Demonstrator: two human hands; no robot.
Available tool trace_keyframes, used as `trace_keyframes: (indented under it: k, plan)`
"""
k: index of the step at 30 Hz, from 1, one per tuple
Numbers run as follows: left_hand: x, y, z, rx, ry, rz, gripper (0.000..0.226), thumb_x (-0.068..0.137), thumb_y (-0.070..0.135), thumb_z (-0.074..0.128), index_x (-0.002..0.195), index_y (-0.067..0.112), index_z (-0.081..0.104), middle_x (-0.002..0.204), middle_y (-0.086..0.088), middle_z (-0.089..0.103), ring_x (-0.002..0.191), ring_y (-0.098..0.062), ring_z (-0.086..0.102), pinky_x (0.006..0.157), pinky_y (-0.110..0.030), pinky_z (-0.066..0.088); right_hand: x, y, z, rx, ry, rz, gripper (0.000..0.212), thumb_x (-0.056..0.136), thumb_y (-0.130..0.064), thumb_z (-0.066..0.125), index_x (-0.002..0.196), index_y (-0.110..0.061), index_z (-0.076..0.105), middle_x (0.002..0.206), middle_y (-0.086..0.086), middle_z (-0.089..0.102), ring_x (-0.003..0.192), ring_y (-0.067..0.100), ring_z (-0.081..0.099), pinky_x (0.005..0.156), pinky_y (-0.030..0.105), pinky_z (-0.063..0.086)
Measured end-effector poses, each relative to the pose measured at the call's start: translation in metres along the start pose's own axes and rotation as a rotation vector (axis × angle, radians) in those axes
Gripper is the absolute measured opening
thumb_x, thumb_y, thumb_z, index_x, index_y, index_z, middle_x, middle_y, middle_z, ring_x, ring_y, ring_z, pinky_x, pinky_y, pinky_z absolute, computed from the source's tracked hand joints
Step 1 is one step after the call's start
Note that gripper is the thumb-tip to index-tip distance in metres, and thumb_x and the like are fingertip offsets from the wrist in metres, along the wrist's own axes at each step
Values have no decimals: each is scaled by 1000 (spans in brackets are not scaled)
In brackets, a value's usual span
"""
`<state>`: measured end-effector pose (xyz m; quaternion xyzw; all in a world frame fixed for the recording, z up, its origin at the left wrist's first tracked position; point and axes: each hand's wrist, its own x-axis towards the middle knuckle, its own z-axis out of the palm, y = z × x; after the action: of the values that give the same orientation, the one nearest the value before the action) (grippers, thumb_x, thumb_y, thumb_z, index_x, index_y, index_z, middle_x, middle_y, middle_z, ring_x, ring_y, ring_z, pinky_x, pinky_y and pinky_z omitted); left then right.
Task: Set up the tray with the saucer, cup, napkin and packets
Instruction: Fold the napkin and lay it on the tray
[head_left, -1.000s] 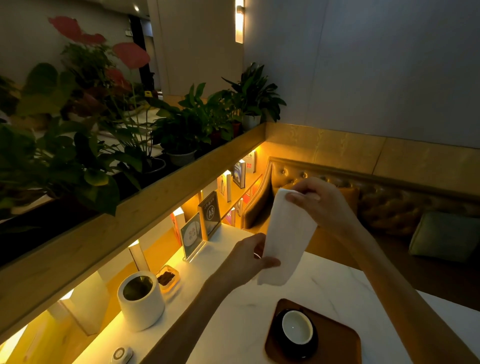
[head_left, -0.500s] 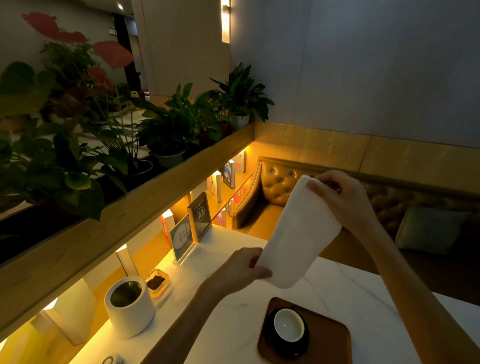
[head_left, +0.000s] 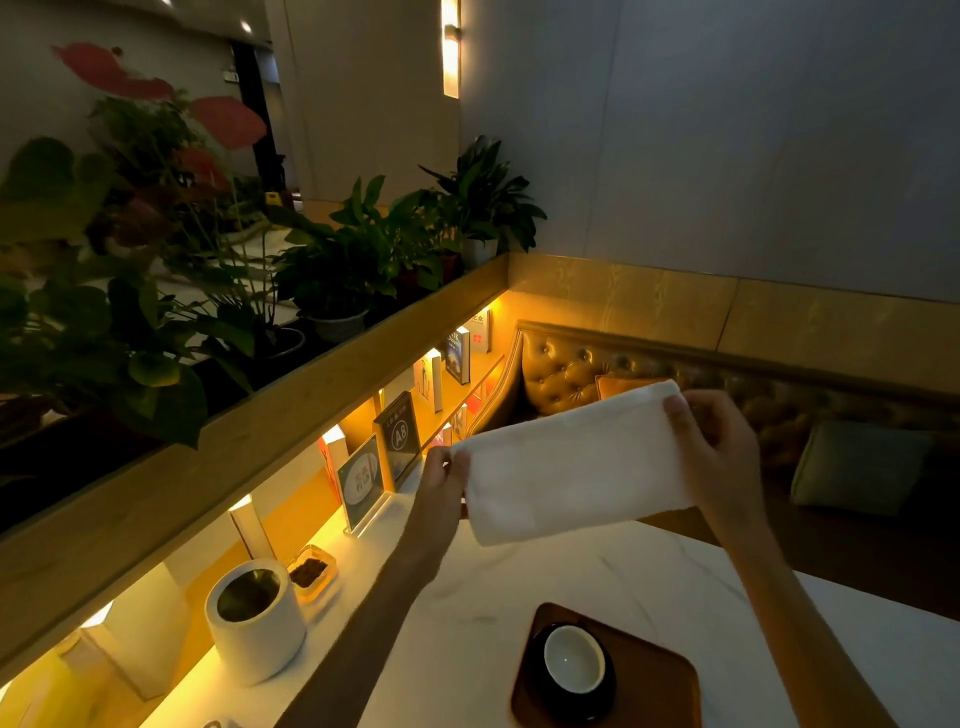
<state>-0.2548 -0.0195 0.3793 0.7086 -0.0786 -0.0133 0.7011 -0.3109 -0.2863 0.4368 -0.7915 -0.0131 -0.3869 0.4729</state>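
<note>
Left hand (head_left: 441, 483), right hand (head_left: 719, 457) grip napkin (head_left: 574, 470) ends.

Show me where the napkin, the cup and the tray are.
napkin (head_left: 571, 467), head view, middle of the white cloth held up between both hands
cup (head_left: 574, 666), head view, its pale inside
tray (head_left: 660, 686), head view, bare brown surface right of the cup

Matt cloth napkin (head_left: 571, 467); wood tray (head_left: 660, 675); marble table (head_left: 519, 587).
</note>
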Motion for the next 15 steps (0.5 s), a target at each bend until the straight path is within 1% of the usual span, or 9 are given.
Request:
trace_keyframes:
  k: [2,4,7,8,10,12,13,14,15]
  plan:
    - [-2,-1,13,94,135,96,23,102,39,34,115,22,42,101,11,53,90,-5,61,63,-17,49,-9,2,4,10,81,12,9,94,-38,53,101,-32,53,90,-18,63,80,-2,65,53,11,52]
    - [-4,-2,18,201,219,219,12,102,36,34,107,26,39,96,17,49,85,-5,60,59,-13,44,-15,5,5,6,151,34,6,95,-39,53,99,-36,52,87,-24,63,80,-2,65,49,14,52]
    - [-4,-1,16,331,229,354,6,101,38,37,105,34,35,94,22,48,81,0,60,49,-8,43,-23,10,1,-6,217,60,6,94,-40,53,99,-38,51,87,-27,60,80,-2,64,55,16,50]
    - [-3,1,15,339,216,365,6,101,38,37,105,35,36,93,22,48,81,3,60,47,-8,44,-25,13,-1,-5,234,67,6,94,-40,53,100,-37,52,86,-26,60,79,-2,63,56,19,51]
    - [0,5,17,317,179,347,5,101,36,39,104,32,39,92,21,48,85,9,59,50,-7,46,-30,18,-1,15,261,105,4,94,-42,53,98,-40,53,86,-20,61,77,4,64,58,25,53]
    - [4,7,20,264,148,286,9,101,32,43,103,25,46,93,17,52,85,0,60,58,-11,45,-33,25,0,47,264,186,1,93,-44,54,93,-45,53,86,-12,62,79,11,65,62,33,55]
    - [5,7,20,230,140,244,12,101,33,45,104,22,49,94,14,54,85,-4,61,61,-13,45,-36,28,0,57,248,234,1,92,-45,55,91,-45,55,86,-10,63,81,17,65,64,36,55]
    - [6,5,20,204,136,203,16,100,34,46,106,20,52,95,12,57,85,-6,61,62,-15,45,-38,32,1,61,223,275,3,91,-44,56,92,-41,56,87,-6,63,82,22,65,66,37,54]
    - [6,3,19,194,132,170,19,99,35,48,108,20,53,96,12,58,86,-6,62,62,-16,46,-41,36,3,59,195,305,10,91,-43,56,94,-34,58,87,-3,63,84,25,65,67,36,53]
